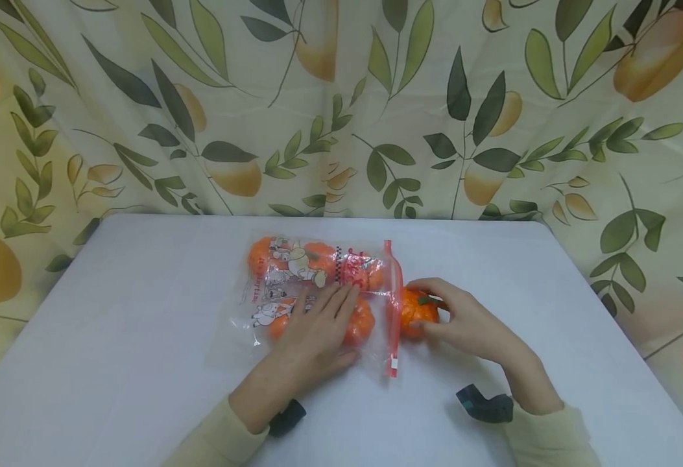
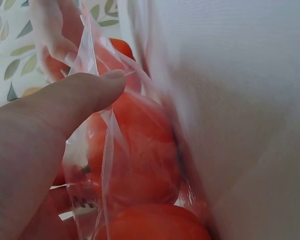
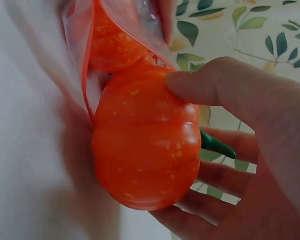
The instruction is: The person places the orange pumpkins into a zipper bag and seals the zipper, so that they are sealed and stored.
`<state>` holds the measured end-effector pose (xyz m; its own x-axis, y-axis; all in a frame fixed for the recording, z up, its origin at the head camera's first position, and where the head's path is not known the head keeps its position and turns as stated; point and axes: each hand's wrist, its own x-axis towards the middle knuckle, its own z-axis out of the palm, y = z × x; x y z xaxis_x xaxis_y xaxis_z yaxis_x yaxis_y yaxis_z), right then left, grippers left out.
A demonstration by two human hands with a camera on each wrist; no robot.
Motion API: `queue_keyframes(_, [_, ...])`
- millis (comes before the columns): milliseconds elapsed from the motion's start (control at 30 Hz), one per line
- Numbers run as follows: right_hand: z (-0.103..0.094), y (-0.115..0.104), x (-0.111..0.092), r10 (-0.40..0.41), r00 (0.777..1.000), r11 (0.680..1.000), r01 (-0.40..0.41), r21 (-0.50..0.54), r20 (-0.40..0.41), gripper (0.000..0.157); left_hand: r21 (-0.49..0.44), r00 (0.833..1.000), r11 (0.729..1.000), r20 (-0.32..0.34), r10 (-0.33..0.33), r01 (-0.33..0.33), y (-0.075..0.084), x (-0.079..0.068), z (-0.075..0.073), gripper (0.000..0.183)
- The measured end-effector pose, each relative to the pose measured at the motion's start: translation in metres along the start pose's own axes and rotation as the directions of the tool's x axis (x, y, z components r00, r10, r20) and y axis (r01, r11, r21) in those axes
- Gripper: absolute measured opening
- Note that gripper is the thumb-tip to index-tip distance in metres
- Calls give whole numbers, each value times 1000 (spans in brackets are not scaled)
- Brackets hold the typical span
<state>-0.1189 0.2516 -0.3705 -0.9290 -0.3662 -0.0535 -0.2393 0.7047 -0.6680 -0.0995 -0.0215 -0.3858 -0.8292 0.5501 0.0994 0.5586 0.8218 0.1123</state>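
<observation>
A clear zip bag (image 1: 248, 337) with cartoon prints and a red zip edge lies flat on the table, several orange pumpkins (image 1: 360, 322) inside it. My left hand (image 1: 312, 331) rests on top of the bag with its fingers extended over the plastic. At the bag's right end, my right hand (image 1: 469, 318) grips a small orange pumpkin (image 3: 145, 145) with a green stem, thumb on one side and fingers on the other. That pumpkin sits at the parted red-edged mouth, close against another pumpkin (image 3: 115, 47) inside. How far it reaches into the bag is hard to tell.
The white table (image 1: 113, 311) spreads around the bag on all sides. Behind it hangs a curtain (image 1: 341, 130) patterned with leaves and fruit. Dark wrist-worn devices (image 1: 486, 403) sit by both sleeves.
</observation>
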Motion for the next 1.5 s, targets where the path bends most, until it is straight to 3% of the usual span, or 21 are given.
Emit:
queue_keyframes(233, [7,5,4,-24,997,988,12,156,76,60,12,1000,1000,-21,7,-7,0,1,2,99])
queue_keyframes(467, [3,14,3,-9,993,962,-25,274,121,53,17,1000,1000,-29,3,-2,0,1,3,99])
queue_keyframes(700, [2,18,4,46,984,959,-92,266,175,58,2,1000,1000,-21,-14,14,1,1,2,101])
queue_keyframes(967, [8,19,5,-11,979,947,-55,316,202,62,19,999,1000,-47,-20,21,3,1,3,101])
queue_keyframes(1233, [22,17,10,-14,980,925,-62,374,198,61,55,997,998,-76,-15,19,5,2,5,96])
queue_keyframes(1500, [24,22,10,-7,974,899,-93,428,226,60,50,996,998,-81,-21,25,5,2,5,98])
